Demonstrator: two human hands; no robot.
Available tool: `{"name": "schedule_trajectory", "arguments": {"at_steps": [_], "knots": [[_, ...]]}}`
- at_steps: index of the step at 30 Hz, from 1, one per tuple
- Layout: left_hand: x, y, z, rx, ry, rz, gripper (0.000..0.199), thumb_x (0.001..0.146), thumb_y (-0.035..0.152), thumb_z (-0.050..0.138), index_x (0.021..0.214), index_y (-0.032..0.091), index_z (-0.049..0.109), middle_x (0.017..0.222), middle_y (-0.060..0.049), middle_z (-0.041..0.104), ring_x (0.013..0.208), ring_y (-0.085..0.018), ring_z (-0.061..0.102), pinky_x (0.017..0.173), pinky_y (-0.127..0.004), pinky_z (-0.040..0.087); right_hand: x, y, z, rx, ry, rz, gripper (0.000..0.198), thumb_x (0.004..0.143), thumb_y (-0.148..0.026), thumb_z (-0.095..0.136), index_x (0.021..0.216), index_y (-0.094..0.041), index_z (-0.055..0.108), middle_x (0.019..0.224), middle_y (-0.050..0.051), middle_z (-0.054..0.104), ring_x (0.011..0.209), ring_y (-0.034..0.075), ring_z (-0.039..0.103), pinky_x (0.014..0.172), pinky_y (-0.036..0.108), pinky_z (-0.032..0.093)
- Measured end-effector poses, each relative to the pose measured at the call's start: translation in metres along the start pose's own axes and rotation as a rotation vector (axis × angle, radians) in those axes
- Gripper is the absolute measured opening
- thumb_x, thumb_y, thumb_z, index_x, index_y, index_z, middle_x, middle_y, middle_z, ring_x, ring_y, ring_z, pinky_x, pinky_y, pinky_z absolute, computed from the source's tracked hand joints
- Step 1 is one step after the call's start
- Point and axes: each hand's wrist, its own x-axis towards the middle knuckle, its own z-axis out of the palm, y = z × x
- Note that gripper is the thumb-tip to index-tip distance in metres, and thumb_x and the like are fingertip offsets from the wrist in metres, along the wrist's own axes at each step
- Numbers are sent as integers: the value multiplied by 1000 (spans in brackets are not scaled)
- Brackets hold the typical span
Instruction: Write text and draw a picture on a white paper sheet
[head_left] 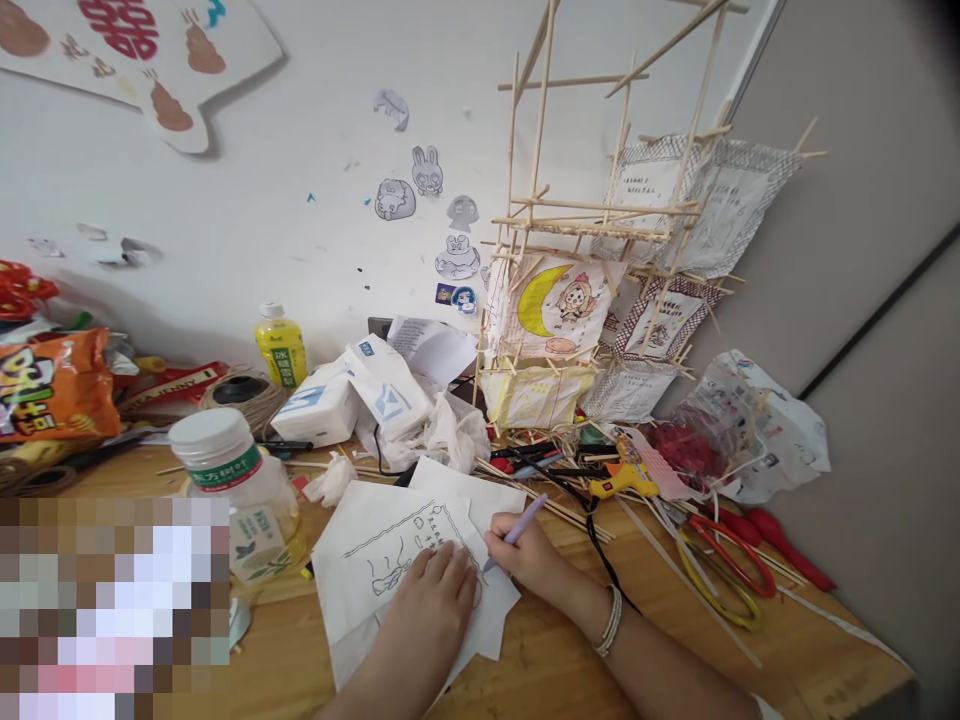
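My right hand (529,555) grips a light purple pen (527,520), its tip down at the right edge of a drawing. That drawing, on a white sheet of paper (352,590), shows a double-line border, some written characters and a sketched figure. My left hand (431,605) lies flat over the lower right part of the sheet, fingers stretched out and covering some of the lines. More white sheets (499,495) stick out from beneath. Close by on the left stands a clear bottle (259,520) with a white lid and a green label.
A lantern-like frame of wooden sticks (615,222) with drawn paper panels stands at the back right. A yellow glue gun (622,480), scissors (724,570) and loose sticks lie on the right. Tissue packs (390,385), a yellow bottle (281,345) and twine (244,400) line the wall.
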Motion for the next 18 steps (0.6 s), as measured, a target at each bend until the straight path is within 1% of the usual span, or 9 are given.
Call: {"name": "schedule_trajectory", "arguments": {"at_steps": [5, 8, 12, 18], "knots": [[2, 1, -3, -21, 18, -61, 23, 85, 17, 49, 105, 14, 62, 113, -11, 61, 107, -29, 52, 86, -42, 43, -4, -7, -2, 38, 40, 27, 27, 77, -18, 42, 54, -21, 28, 52, -6, 30, 51, 9, 32, 48, 22, 25], [2, -1, -3, -1, 12, -99, 25, 84, 17, 50, 106, 13, 61, 114, -11, 61, 107, -29, 52, 87, -43, 42, -5, -9, -3, 59, 23, 24, 27, 80, -21, 42, 55, -21, 30, 52, -6, 32, 50, 10, 35, 48, 22, 27], [2, -2, -2, 24, 12, -82, 24, 85, 16, 48, 104, 15, 63, 114, -10, 61, 108, -28, 52, 89, -42, 41, -3, -8, -2, 23, -10, -6, 27, 79, -22, 44, 55, -20, 30, 53, -6, 30, 51, 10, 33, 48, 22, 25], [0, -2, 0, 29, 38, -76, 23, 85, 17, 48, 102, 15, 63, 113, -10, 62, 108, -28, 52, 89, -42, 41, -1, -5, -1, -26, -18, -38, 28, 77, -20, 45, 55, -20, 28, 53, -7, 28, 51, 9, 30, 47, 22, 22]]}}
